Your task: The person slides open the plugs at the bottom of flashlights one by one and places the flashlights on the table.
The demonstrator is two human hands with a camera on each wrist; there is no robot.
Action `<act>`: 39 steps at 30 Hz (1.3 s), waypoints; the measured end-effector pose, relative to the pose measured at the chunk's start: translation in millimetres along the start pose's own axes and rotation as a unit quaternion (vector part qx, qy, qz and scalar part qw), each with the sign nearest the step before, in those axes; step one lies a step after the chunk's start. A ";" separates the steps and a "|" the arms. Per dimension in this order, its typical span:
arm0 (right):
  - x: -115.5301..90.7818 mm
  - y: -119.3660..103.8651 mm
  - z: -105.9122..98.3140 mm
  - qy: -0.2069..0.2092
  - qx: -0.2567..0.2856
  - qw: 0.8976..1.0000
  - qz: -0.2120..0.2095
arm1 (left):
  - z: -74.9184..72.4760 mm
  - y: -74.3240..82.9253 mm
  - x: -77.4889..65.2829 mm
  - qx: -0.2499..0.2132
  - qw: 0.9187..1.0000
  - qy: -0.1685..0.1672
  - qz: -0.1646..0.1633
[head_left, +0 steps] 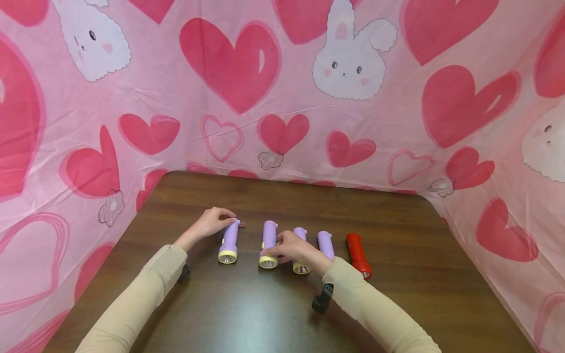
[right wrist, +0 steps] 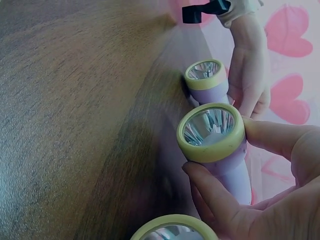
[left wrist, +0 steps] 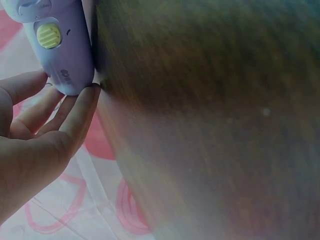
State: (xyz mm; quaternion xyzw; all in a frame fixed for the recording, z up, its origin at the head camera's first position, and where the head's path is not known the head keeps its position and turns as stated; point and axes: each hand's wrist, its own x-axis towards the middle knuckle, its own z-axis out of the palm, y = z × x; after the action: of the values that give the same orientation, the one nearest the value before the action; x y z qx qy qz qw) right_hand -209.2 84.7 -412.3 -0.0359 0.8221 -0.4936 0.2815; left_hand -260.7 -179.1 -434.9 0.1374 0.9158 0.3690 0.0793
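Several purple flashlights with pale yellow rims lie in a row on the brown wooden table. My left hand [head_left: 213, 222] pinches the tail end of the leftmost purple flashlight [head_left: 230, 240], between thumb and fingers; its yellow switch shows in the left wrist view. At the second purple flashlight [head_left: 269, 238], my right hand [head_left: 293, 246] grips the head, with thumb and fingers on either side of the rim. A third purple flashlight [head_left: 301, 268] lies partly under my right hand. The fourth purple flashlight [head_left: 325, 243] has its lens end hidden behind my right wrist.
A red flashlight [head_left: 358, 255] lies at the right end of the row. The dark wooden table [head_left: 247, 314] extends in front of the row and beyond it. Pink heart-patterned cloth [head_left: 309, 127] hangs around the table's back and sides.
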 end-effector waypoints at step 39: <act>-16.1 -6.2 -14.0 0.064 -0.038 0.996 -0.043 | -6.9 4.3 0.4 -0.009 0.997 0.072 0.022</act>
State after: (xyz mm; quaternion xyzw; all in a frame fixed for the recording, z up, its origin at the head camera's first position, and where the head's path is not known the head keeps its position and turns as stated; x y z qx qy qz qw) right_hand -204.0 98.0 -395.3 -0.0503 0.8543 -0.4750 0.2050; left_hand -261.9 -180.5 -426.9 0.1303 0.9123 0.3882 0.0065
